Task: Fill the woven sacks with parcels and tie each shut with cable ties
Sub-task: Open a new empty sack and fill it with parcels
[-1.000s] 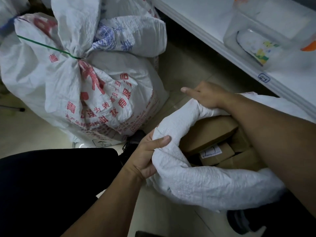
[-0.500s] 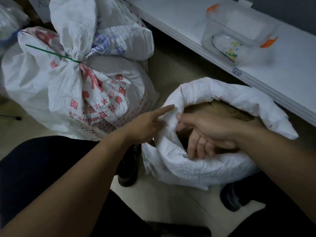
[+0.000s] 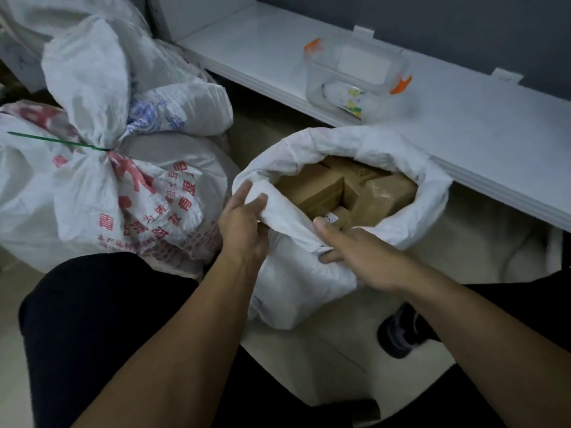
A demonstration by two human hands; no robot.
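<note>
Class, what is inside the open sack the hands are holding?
The open sack shows several brown parcels near its mouth, one with a white label. Anything beneath them is covered by the parcels and the sack's wall.

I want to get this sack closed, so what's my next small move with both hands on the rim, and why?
Probably gather the rim inward into a neck. The open sack looks full of brown parcels, its mouth gapes wide, and the left hand and right hand grip only the near edge. No tie is on it yet, unlike the tied sack.
</note>
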